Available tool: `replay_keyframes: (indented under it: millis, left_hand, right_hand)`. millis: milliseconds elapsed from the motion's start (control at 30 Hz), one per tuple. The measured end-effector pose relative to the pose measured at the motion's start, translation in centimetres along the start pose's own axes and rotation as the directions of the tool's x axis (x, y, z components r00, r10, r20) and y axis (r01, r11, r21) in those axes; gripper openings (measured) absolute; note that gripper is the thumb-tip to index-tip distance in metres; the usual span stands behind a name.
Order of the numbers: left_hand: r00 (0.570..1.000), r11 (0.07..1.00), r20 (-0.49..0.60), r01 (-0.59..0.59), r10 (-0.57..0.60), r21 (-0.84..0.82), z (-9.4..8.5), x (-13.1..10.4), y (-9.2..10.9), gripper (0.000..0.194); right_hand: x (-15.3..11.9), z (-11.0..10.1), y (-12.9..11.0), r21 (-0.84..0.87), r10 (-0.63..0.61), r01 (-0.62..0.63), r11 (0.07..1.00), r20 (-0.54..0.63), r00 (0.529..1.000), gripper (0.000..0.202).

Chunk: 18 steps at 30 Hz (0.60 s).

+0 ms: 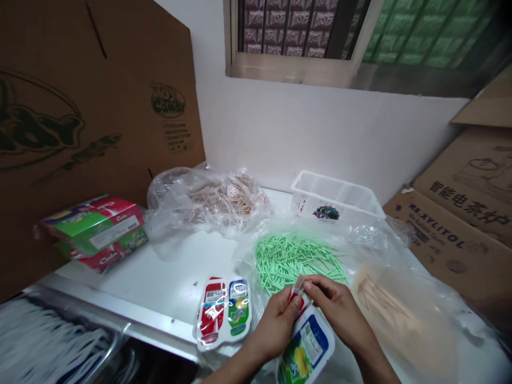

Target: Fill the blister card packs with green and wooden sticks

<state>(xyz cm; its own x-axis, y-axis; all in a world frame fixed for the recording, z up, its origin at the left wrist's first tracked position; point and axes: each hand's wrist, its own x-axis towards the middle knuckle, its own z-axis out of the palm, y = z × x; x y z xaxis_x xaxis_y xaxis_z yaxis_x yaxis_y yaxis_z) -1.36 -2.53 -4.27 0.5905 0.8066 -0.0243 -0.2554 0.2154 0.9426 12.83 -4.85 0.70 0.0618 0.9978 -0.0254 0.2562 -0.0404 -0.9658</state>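
My left hand (pixel 278 322) is closed on a flat plastic packet (pixel 306 349) printed with a red bottle and a blue-and-green lemon drink bottle. At the packet's upper end, my right hand (pixel 330 304) pinches a small bunch of thin brown sticks (pixel 300 282). Whether the sticks are inside the packet or just at its edge is hard to make out. Just beyond both hands lies a heap of light green sticks (pixel 296 261) on clear plastic. A similar bottle-printed packet (pixel 224 312) lies on the white table (pixel 172 272), left of my left hand.
A clear bag of brown sticks (pixel 236 197) and a white plastic basket (pixel 336 200) stand by the wall. Pale sticks in plastic (pixel 392 304) lie at right. A red-and-green box (pixel 104 229) sits left, before a large carton (pixel 100 96). More cartons (pixel 452 229) stand right.
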Motion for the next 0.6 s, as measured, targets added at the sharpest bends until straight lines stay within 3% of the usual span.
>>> replay_keyframes:
  millis: [333,600]
  left_hand:
    - [1.000,0.996,-0.012,0.027,-0.028,-0.081,0.60,-0.33,0.37,0.035]
    - [1.000,0.999,0.004,-0.017,0.017,0.029,0.33,-0.43,0.28,0.031]
  right_hand:
    - [-0.54,-0.21,0.52,-0.147,0.014,-0.023,0.989,-0.061,0.998,0.017]
    - [-0.59,0.36,0.26,0.024,-0.016,0.017,1.000,-0.022,1.000,0.024]
